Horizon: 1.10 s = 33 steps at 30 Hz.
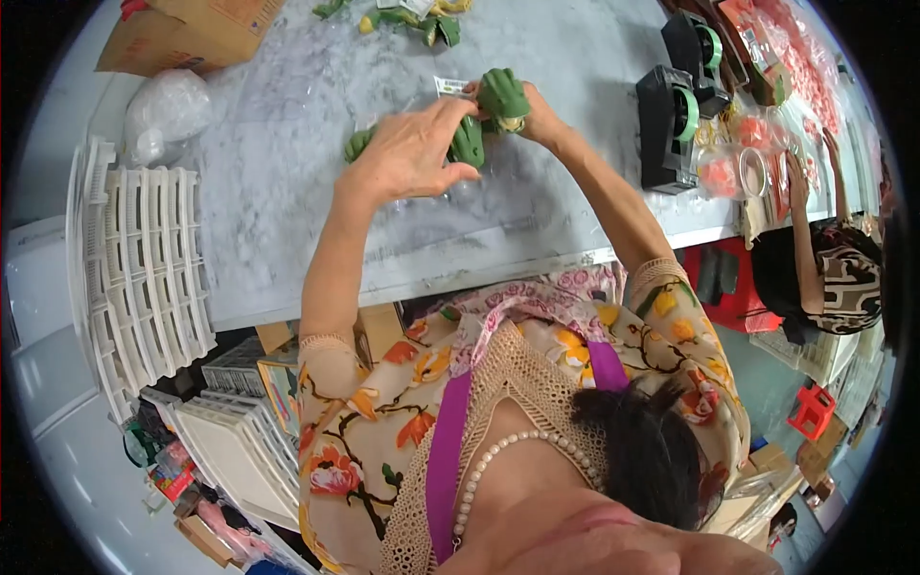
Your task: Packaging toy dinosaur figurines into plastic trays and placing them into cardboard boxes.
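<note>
My right hand [542,117] is closed round a green moulded toy piece [503,99], ridged and rounded, with a pale yellowish underside. My left hand [407,151] reaches over the tabletop from the left, its thumb and index finger apart. Beneath and beside its palm lie more green parts: a green piece [467,144] between thumb and index finger, and a green end [358,144] by the back of the hand. The left fingertips come close to the right hand. A white printed card [452,86] shows just behind them. How the green parts join is hidden.
Green and yellow toys [436,24] lie at the far edge of the grey table [287,211]. Two tape dispensers [668,129] stand to the right. A cardboard box [187,36], clear bag [168,105] and white plastic crate [149,268] are at left. Another person [829,273] works at right.
</note>
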Each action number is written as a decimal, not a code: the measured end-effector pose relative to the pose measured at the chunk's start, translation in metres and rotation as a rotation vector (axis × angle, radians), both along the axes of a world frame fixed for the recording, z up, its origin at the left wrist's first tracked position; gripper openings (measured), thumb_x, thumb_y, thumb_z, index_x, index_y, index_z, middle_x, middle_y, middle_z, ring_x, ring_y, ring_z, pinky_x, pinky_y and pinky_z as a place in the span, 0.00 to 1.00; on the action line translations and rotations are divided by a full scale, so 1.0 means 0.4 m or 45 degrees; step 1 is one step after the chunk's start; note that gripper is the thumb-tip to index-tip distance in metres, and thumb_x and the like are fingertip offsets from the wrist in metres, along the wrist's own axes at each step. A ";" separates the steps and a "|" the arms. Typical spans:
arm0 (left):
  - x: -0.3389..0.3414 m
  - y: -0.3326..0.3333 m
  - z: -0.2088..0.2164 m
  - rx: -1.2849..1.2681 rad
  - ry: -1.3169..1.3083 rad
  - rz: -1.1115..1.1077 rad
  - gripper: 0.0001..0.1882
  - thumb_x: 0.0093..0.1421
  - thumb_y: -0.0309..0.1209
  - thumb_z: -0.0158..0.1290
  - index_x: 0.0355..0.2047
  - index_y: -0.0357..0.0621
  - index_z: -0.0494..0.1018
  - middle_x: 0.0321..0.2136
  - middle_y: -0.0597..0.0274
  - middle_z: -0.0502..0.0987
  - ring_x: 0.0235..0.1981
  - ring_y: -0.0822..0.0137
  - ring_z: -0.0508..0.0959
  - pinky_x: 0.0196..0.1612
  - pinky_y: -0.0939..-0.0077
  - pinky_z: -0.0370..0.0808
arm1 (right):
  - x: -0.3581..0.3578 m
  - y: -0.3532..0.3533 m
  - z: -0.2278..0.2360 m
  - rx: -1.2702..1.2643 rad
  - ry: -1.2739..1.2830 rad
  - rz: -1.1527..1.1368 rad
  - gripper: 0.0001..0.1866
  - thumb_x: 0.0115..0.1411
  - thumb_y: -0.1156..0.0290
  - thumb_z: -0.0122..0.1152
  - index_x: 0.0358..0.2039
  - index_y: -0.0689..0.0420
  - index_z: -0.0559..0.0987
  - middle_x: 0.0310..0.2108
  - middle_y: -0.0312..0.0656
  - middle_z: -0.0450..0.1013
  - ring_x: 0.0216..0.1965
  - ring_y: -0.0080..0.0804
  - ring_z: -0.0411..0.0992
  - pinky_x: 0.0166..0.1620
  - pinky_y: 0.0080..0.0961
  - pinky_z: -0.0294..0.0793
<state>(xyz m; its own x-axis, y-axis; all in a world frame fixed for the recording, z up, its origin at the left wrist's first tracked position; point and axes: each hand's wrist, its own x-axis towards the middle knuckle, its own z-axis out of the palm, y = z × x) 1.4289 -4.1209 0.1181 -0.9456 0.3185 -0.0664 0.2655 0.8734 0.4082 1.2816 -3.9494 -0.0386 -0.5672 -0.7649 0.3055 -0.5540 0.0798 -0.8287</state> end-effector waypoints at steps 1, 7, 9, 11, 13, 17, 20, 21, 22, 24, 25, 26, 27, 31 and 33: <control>0.008 0.002 0.003 0.000 -0.005 0.003 0.33 0.48 0.38 0.63 0.52 0.46 0.62 0.46 0.54 0.72 0.43 0.47 0.75 0.43 0.58 0.72 | 0.014 0.006 -0.004 -0.062 -0.096 -0.012 0.10 0.56 0.73 0.62 0.39 0.59 0.76 0.47 0.42 0.74 0.49 0.30 0.71 0.50 0.28 0.72; 0.031 0.004 0.016 -0.075 0.035 -0.007 0.36 0.45 0.38 0.66 0.52 0.45 0.62 0.51 0.52 0.70 0.47 0.46 0.73 0.47 0.58 0.71 | 0.048 0.013 0.072 -0.104 -0.245 0.152 0.16 0.62 0.67 0.51 0.47 0.62 0.76 0.56 0.46 0.67 0.59 0.36 0.64 0.55 0.30 0.69; 0.036 0.006 0.031 -0.076 0.116 -0.017 0.37 0.45 0.38 0.65 0.54 0.45 0.62 0.52 0.52 0.70 0.49 0.47 0.72 0.49 0.58 0.70 | 0.034 0.026 0.084 -0.063 -0.063 0.161 0.19 0.62 0.65 0.49 0.49 0.62 0.75 0.58 0.47 0.66 0.59 0.37 0.64 0.55 0.31 0.69; 0.036 -0.008 0.048 -0.070 0.134 -0.040 0.40 0.46 0.41 0.64 0.58 0.47 0.61 0.57 0.51 0.67 0.55 0.48 0.69 0.55 0.56 0.67 | 0.034 0.040 0.106 0.000 0.005 0.081 0.19 0.61 0.70 0.51 0.53 0.58 0.74 0.60 0.49 0.63 0.59 0.40 0.64 0.56 0.32 0.68; 0.033 -0.023 0.091 -0.028 0.145 -0.007 0.38 0.48 0.40 0.63 0.57 0.46 0.61 0.56 0.52 0.68 0.54 0.50 0.69 0.56 0.57 0.66 | 0.038 0.058 0.125 0.137 0.093 -0.003 0.20 0.58 0.74 0.53 0.53 0.56 0.74 0.59 0.50 0.64 0.58 0.40 0.66 0.54 0.33 0.70; -0.100 -0.161 0.096 0.133 0.381 0.042 0.26 0.54 0.32 0.58 0.53 0.46 0.68 0.49 0.52 0.73 0.51 0.53 0.73 0.53 0.59 0.69 | -0.078 0.082 0.165 0.257 -0.059 -0.323 0.27 0.52 0.82 0.60 0.53 0.50 0.74 0.53 0.50 0.71 0.52 0.40 0.73 0.46 0.33 0.76; -0.302 -0.265 0.027 -0.004 0.186 0.178 0.18 0.56 0.28 0.52 0.48 0.43 0.72 0.42 0.50 0.77 0.44 0.50 0.77 0.48 0.59 0.72 | -0.214 0.019 0.154 0.252 0.078 -0.414 0.24 0.53 0.78 0.61 0.53 0.51 0.74 0.44 0.50 0.76 0.43 0.40 0.78 0.42 0.33 0.77; -0.362 -0.299 -0.018 -0.017 0.057 0.260 0.18 0.57 0.31 0.52 0.47 0.41 0.72 0.41 0.49 0.78 0.43 0.49 0.77 0.47 0.60 0.72 | -0.253 -0.026 0.155 0.247 0.089 -0.406 0.24 0.53 0.78 0.61 0.53 0.51 0.74 0.44 0.50 0.76 0.43 0.40 0.78 0.42 0.33 0.77; -0.431 -0.362 -0.113 -0.087 0.095 0.276 0.18 0.57 0.35 0.52 0.47 0.41 0.72 0.40 0.49 0.78 0.41 0.48 0.78 0.46 0.59 0.72 | -0.281 -0.094 0.162 0.222 0.189 -0.397 0.23 0.53 0.78 0.61 0.51 0.52 0.75 0.42 0.49 0.77 0.41 0.41 0.78 0.41 0.34 0.77; -0.518 -0.395 -0.248 -0.149 0.133 0.268 0.19 0.58 0.38 0.52 0.47 0.42 0.72 0.39 0.49 0.79 0.38 0.48 0.78 0.45 0.59 0.73 | -0.351 -0.190 0.145 0.205 0.290 -0.412 0.23 0.52 0.79 0.61 0.50 0.52 0.76 0.41 0.48 0.78 0.40 0.42 0.78 0.41 0.35 0.77; -0.555 -0.352 -0.284 -0.059 0.171 0.466 0.21 0.58 0.42 0.52 0.47 0.44 0.71 0.39 0.46 0.78 0.40 0.46 0.78 0.45 0.57 0.72 | -0.392 -0.222 0.116 0.323 0.407 -0.449 0.21 0.51 0.79 0.60 0.48 0.52 0.77 0.41 0.46 0.77 0.42 0.42 0.77 0.44 0.35 0.75; -0.576 -0.322 -0.308 0.030 0.203 0.681 0.23 0.58 0.47 0.51 0.48 0.45 0.71 0.40 0.43 0.77 0.41 0.45 0.77 0.46 0.55 0.72 | -0.417 -0.245 0.085 0.438 0.522 -0.467 0.20 0.50 0.79 0.59 0.46 0.53 0.78 0.42 0.43 0.77 0.43 0.41 0.76 0.46 0.35 0.74; -0.588 -0.295 -0.312 0.033 0.180 0.674 0.23 0.58 0.47 0.51 0.48 0.45 0.71 0.40 0.43 0.77 0.41 0.45 0.77 0.46 0.55 0.72 | -0.428 -0.247 0.046 0.452 0.501 -0.469 0.20 0.50 0.79 0.59 0.46 0.53 0.78 0.42 0.43 0.77 0.43 0.41 0.76 0.46 0.35 0.74; -0.571 -0.290 -0.336 -0.017 -0.019 0.871 0.27 0.56 0.49 0.53 0.53 0.53 0.67 0.48 0.38 0.70 0.50 0.38 0.71 0.51 0.46 0.68 | -0.402 -0.199 -0.037 0.473 0.898 -0.446 0.12 0.52 0.75 0.55 0.36 0.49 0.81 0.35 0.38 0.75 0.43 0.41 0.71 0.44 0.36 0.71; -0.540 -0.319 -0.335 -0.049 0.038 0.958 0.25 0.55 0.47 0.52 0.51 0.57 0.67 0.44 0.40 0.71 0.50 0.40 0.71 0.51 0.49 0.69 | -0.354 -0.136 -0.045 0.560 0.889 -0.545 0.09 0.50 0.75 0.55 0.32 0.51 0.80 0.34 0.36 0.75 0.37 0.41 0.69 0.42 0.35 0.70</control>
<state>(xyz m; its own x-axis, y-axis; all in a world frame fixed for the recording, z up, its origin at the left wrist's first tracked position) 1.2128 -4.2486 -0.0159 -0.9085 -0.4165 -0.0355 -0.3983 0.8368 0.3756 1.1402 -4.0036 -0.0568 -0.6246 -0.6606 0.4164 -0.7665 0.6206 -0.1653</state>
